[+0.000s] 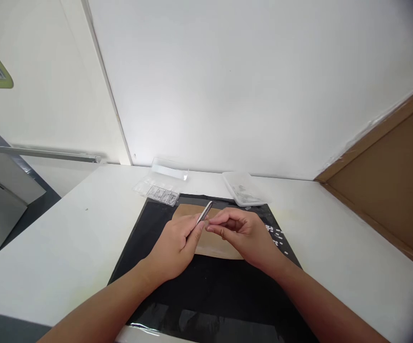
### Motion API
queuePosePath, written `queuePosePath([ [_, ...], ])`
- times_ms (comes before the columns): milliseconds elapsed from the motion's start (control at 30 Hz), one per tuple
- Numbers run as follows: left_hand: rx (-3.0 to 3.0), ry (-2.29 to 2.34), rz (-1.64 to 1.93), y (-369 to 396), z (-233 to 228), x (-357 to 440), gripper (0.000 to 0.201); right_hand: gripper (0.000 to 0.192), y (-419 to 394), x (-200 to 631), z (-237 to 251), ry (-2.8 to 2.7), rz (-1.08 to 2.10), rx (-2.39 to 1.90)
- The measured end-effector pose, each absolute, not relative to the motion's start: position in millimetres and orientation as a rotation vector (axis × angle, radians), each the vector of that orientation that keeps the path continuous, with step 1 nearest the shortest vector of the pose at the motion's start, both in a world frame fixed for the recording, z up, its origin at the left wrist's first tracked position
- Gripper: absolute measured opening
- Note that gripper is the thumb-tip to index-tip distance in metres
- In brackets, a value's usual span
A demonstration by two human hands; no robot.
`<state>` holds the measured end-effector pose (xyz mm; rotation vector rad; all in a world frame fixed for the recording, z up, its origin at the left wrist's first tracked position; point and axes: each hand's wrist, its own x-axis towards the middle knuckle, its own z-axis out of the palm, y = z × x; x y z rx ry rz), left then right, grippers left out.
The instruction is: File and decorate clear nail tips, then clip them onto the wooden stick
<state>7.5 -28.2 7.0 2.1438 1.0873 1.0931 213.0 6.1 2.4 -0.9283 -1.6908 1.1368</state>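
My left hand [181,243] is closed around a narrow flat stick [205,211] with a pale edge and a darker side. The stick points up and away, and its lower end is hidden by the fingers. Close beside it, the thumb and fingertips of my right hand [244,232] are pinched together near my left thumb. Whatever they hold is too small to make out. Both hands are above a brown sheet [216,249], which lies on a black mat [206,281].
Behind the mat are a clear compartment case [163,193] with its lid raised and a shallow translucent tray [244,189] with small items inside. Several small white pieces [276,236] lie at the mat's right side. A white wall [235,95] rises behind the white table [66,247]; a brown-framed panel [381,176] stands right.
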Motion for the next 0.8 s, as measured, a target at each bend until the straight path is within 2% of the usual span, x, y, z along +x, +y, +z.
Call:
queuePosePath([
  [267,2.114,1.086,1.093,-30,8,7,0.03,0.022,1,216,10,-1.579,1.314,-0.898],
  [800,2.126,1.077,1.047,-33,10,8,0.031,0.028,-8,202,3,-1.576,0.829,-1.004],
])
